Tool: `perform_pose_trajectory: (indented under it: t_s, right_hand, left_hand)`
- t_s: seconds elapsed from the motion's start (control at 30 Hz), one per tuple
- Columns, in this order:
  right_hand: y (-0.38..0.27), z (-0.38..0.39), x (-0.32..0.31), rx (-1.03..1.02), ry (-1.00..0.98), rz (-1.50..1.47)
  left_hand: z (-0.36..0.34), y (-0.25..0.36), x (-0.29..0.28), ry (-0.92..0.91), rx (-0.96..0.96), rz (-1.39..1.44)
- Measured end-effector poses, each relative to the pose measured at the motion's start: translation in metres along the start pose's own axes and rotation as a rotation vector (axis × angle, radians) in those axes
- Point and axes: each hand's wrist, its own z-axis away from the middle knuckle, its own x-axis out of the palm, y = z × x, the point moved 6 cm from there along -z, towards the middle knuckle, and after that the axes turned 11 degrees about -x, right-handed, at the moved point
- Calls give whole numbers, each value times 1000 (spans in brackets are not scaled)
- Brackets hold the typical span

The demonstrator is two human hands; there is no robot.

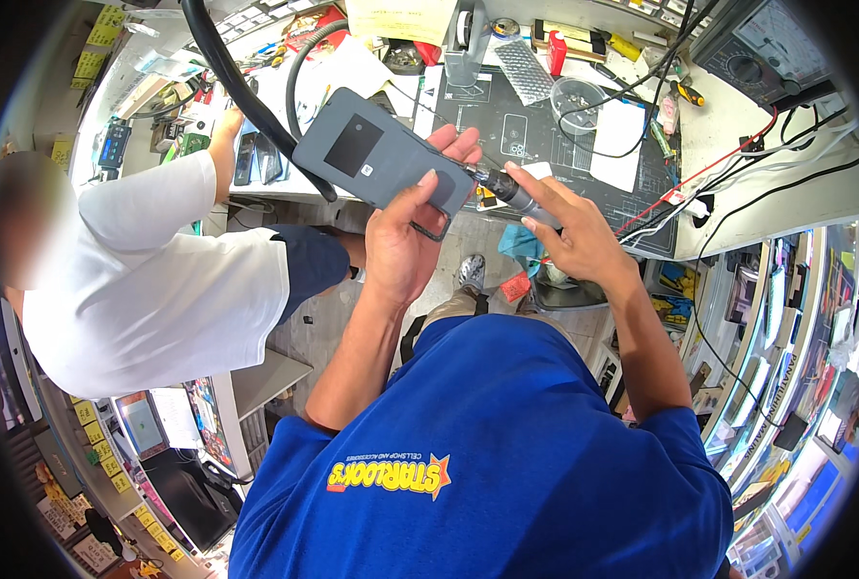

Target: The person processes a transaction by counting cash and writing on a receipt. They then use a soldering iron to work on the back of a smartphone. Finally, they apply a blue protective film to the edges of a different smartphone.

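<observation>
A grey phone (352, 143) with a dark panel near its left end lies tilted in my left hand (400, 236), whose thumb presses on its lower edge, with fingertips showing past the far edge. My right hand (569, 232) grips a cylindrical silver-and-black handheld tool (511, 193) between thumb and fingers. The tool's metal tip meets or nearly meets the phone's right end; I cannot tell whether it touches. Under both hands is a dark printed work mat (632, 193).
A co-worker (159, 280) in white leans at the bench on my left. A thick black hose (260, 116) hangs left of the phone. Behind are a round clear container (576, 106), a perforated sheet (521, 72), a meter (757, 53) and trailing cables (728, 174). Packed shelves (767, 347) line my right.
</observation>
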Motion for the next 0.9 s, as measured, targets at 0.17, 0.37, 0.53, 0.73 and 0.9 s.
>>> perform_pose_trajectory:
  t_s: [0.17, 0.37, 0.53, 0.73, 0.9]
  right_hand:
    - [-2, -6, -3, 15, -21, 37]
    - [-6, -15, -6, 100, -65, -22]
    - [-4, -19, -4, 137, -93, -30]
    - [-1, -25, -1, 4, -11, 38]
    - [-4, -25, -1, -2, 16, 12]
  left_hand:
    - [-1, -2, 0, 6, -1, -47]
    - [0, -8, -3, 1, -7, -77]
    - [0, -9, -5, 15, 9, -111]
    - [1, -8, -8, 37, -28, -105]
    - [1, -3, -11, 45, -30, -136]
